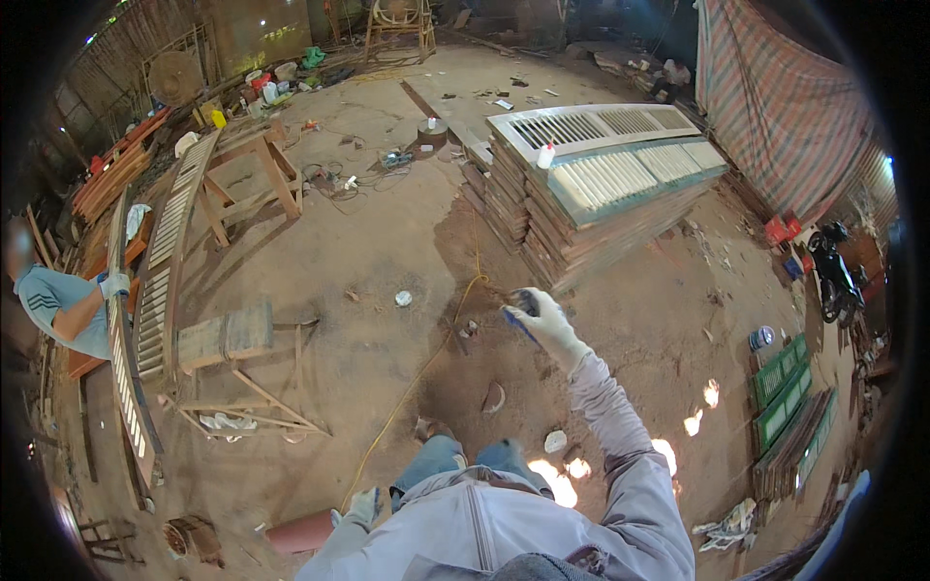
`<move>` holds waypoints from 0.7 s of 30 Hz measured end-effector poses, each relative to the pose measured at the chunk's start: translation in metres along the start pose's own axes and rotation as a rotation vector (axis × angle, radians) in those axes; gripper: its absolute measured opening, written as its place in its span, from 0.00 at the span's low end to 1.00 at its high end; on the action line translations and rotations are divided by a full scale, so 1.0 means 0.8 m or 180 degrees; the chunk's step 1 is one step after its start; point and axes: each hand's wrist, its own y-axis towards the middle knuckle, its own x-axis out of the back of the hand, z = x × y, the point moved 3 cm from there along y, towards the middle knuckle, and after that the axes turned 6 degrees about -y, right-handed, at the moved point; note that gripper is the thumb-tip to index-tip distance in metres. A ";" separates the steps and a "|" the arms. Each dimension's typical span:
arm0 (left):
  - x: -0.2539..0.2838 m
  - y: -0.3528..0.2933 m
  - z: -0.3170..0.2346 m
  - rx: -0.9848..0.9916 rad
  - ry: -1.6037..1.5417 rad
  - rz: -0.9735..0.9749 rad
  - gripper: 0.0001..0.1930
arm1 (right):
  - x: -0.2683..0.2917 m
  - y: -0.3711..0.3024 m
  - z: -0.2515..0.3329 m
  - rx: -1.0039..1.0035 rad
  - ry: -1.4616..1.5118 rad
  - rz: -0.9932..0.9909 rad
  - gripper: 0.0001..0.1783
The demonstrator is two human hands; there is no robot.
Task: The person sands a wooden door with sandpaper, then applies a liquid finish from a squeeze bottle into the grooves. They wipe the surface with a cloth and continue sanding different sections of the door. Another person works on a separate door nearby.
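Observation:
My right hand (pixel 552 327), in a white glove, is held out in front of me over the concrete floor. Its fingers are closed around a small dark object with a blue edge (pixel 523 315), whose kind I cannot make out. Low beside my left hip hangs my left hand (pixel 364 504), also gloved; its fingers are too small and partly hidden to read. A reddish rounded object (pixel 300 534) lies close to that hand. Ahead and to the right of my right hand rises a stack of louvered shutters (pixel 620 184), with a small white bottle (pixel 546 155) on top.
A yellow cord (pixel 417 373) runs across the floor past my feet. To the left, a co-worker (pixel 66 305) grips an upright louvered panel (pixel 121 329) near wooden trestles (pixel 262 174). Green shutters (pixel 783 387) and a parked motorbike (pixel 835 276) are at the right.

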 end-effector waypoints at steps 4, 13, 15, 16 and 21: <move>0.003 0.028 -0.204 -0.0046 -0.0957 -0.0259 0.14 | 0.024 0.155 -0.120 -0.0642 0.0150 -0.0020 0.28; -0.047 -0.030 -0.318 0.1029 -0.3264 -0.2628 0.11 | 0.071 0.599 -0.381 -0.1539 -0.1163 -0.0828 0.58; -0.110 -0.068 -0.333 0.1413 -0.3310 -0.2892 0.11 | 0.069 0.679 -0.433 -0.1535 -0.0879 -0.1151 0.64; -0.143 -0.077 -0.347 0.1661 -0.3280 -0.2715 0.11 | 0.063 0.705 -0.458 -0.1695 -0.0743 -0.1261 0.68; -0.258 -0.074 -0.426 0.2207 -0.3440 -0.1912 0.12 | 0.055 0.798 -0.547 -0.1966 -0.0648 -0.1201 0.75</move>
